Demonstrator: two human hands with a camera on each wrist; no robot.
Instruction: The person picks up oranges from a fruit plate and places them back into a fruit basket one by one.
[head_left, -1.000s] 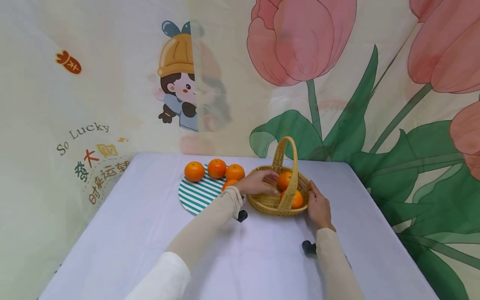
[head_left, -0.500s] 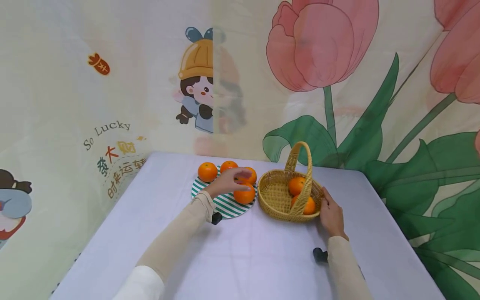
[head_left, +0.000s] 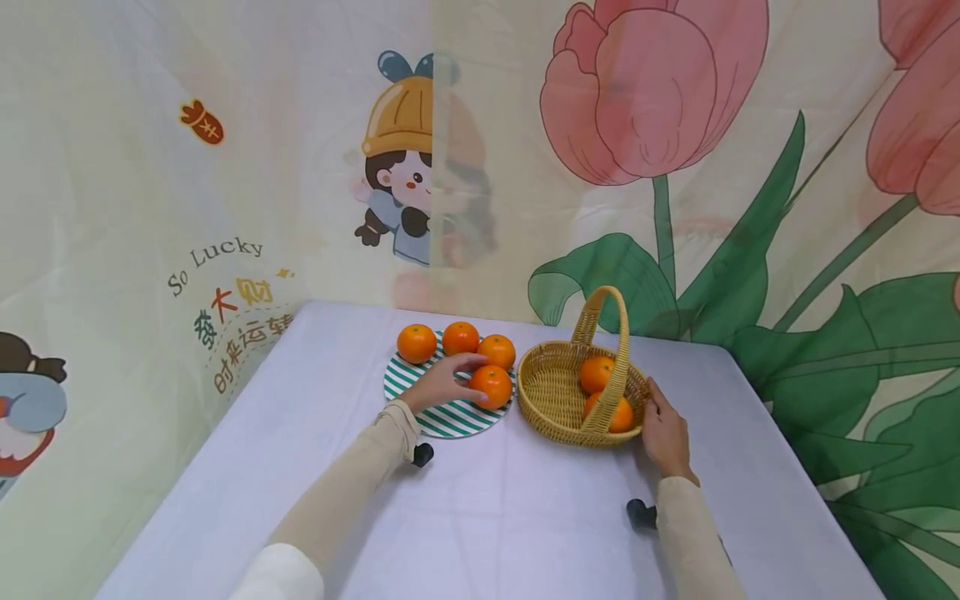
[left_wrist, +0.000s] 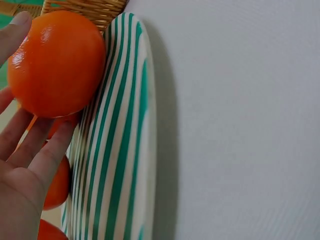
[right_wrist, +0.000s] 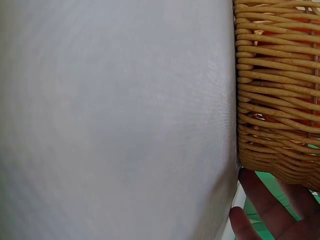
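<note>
In the head view my left hand point(head_left: 442, 382) is at the nearest orange point(head_left: 491, 387) on a round green-and-white striped plate point(head_left: 450, 421), thumb on the near side and fingers on the far side. The left wrist view shows the thumb over one edge of this glossy orange point(left_wrist: 57, 65) and the fingertips along its opposite edge. My right hand point(head_left: 666, 433) rests against the right end of a wicker basket point(head_left: 555, 392) with a tall arched handle. Its extended fingers point(right_wrist: 265, 200) touch the basket's woven wall point(right_wrist: 280, 90). Two oranges, one of them the far orange point(head_left: 596, 375), lie inside the basket.
Further oranges sit at the back of the plate: a left one point(head_left: 416, 343), a middle one point(head_left: 461, 338) and a right one point(head_left: 497, 352). The basket stands close to the plate's right edge. A white cloth covers the table point(head_left: 510, 525), and a printed curtain point(head_left: 300, 167) hangs behind it.
My left hand has withdrawn from the basket, moved left over the plate and come down around the nearest orange. The right hand stays at the basket's end. The head view has shifted.
</note>
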